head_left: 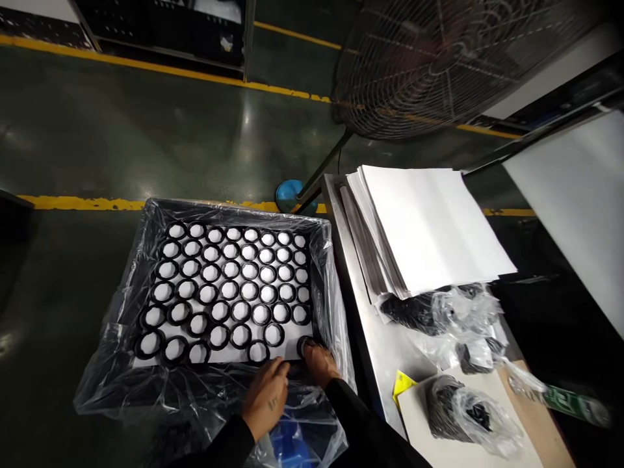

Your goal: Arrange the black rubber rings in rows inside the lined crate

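Head view
Rings: black rings (229,289) lie in seven rows of about seven on a white sheet (285,348) inside a plastic-lined crate (146,214).
Right hand (319,363): fingertips pinch one ring at the sheet's near right corner.
Left hand (266,396): fingers loosely curled, resting on the liner beside it.
Around: paper stack (433,227), bagged rings (439,309), fan (439,65) on the right.

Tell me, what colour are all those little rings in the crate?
The rings are black, lying on white paper, seen from the head view.
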`<control>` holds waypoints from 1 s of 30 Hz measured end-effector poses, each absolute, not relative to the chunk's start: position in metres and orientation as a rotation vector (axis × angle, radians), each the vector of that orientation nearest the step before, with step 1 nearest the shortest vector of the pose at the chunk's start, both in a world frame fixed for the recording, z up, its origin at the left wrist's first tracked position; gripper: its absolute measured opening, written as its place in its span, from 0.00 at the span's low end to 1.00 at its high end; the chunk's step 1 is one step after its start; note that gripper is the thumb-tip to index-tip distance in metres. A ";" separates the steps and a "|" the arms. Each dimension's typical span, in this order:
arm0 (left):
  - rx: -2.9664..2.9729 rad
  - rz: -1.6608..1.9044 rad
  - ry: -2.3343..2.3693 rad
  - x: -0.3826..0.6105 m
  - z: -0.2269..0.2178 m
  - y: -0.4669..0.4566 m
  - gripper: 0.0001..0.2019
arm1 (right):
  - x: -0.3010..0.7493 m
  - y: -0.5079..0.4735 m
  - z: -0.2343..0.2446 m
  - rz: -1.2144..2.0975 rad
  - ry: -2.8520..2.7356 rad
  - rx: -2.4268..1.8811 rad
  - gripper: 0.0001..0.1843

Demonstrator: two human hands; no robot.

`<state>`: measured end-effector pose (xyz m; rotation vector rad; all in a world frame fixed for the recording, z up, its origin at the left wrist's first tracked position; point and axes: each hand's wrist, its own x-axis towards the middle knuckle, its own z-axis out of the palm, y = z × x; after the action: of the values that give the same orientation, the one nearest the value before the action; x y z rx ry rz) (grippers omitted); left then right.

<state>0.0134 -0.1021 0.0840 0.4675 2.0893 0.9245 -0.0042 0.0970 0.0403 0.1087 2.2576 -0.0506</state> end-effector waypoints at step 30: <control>0.368 0.338 2.144 -0.009 0.043 -0.112 0.24 | -0.006 0.070 0.009 -0.125 2.194 0.000 0.14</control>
<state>-0.0089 -0.1119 0.0427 0.3684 2.1441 0.3376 -0.0062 0.0702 0.0094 -0.0004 2.1942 -0.1248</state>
